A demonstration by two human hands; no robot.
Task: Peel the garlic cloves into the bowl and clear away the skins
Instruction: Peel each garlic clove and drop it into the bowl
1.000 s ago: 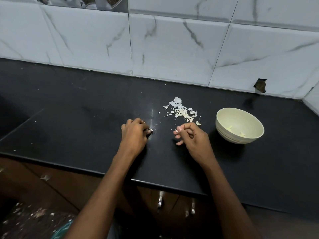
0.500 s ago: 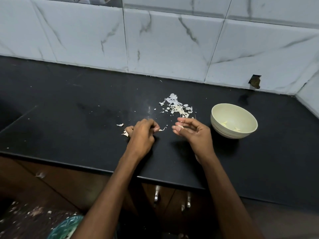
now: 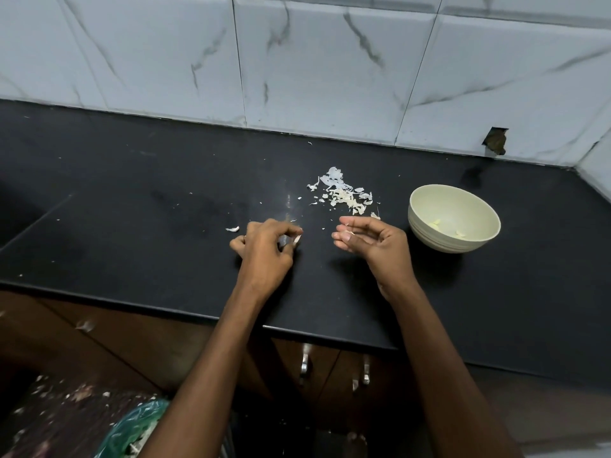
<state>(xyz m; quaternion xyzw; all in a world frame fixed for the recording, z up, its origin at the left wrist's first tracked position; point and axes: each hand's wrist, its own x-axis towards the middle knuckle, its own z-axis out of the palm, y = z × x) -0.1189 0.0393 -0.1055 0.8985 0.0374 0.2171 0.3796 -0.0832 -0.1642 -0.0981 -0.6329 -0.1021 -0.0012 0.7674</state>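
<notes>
My left hand (image 3: 266, 249) rests on the black counter (image 3: 132, 226) with its fingers curled round a garlic clove (image 3: 297, 239), whose pale tip shows at the fingertips. My right hand (image 3: 373, 241) hovers palm-up to the right, and its thumb and fingers pinch a small scrap of skin (image 3: 347, 232). A pile of garlic skins (image 3: 344, 195) lies just beyond both hands. The pale green bowl (image 3: 426, 226) stands to the right with a few peeled pieces (image 3: 436, 223) inside. One loose skin piece (image 3: 233, 229) lies left of my left hand.
A white marble-tiled wall (image 3: 314, 61) backs the counter, with a hole (image 3: 495, 142) in a tile at the right. Below the counter's front edge are cabinet handles (image 3: 305, 361). A green plastic bag (image 3: 139, 428) and litter lie on the floor at lower left.
My right hand has turned more palm-up and moved away from my left hand. My left hand stayed in place on the counter, gripping the clove.
</notes>
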